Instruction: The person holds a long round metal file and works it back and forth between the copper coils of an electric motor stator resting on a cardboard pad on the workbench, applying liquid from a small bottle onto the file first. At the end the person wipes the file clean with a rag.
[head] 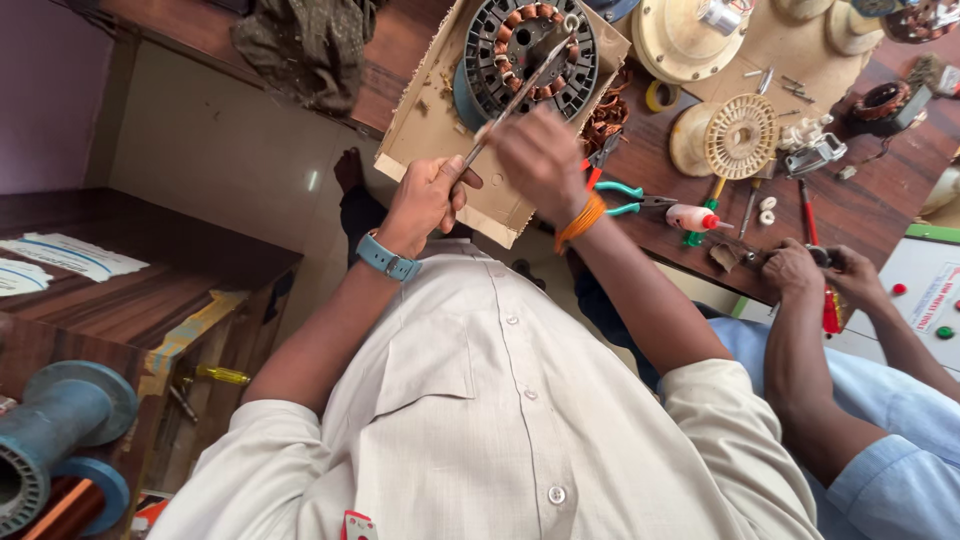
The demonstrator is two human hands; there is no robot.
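Shirt (480,400) nearest; left hand (425,200) fisted round a thin metal tool (520,95), right hand (540,155) pinching it; tip on the motor winding (530,50); pliers (625,197) beside; co-worker's hands (820,268) apart.

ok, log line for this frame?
left hand: grips rod | right hand: on rod | rod tip: in stator | stator: on cardboard | nearby: co-worker's hands

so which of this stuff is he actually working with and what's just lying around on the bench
In use:
left hand and right hand, both gripping the metal rod
stator with copper windings, where the rod tip sits
cardboard under the stator

Lying about:
teal pliers
glue bottle
cream wheel
tape roll
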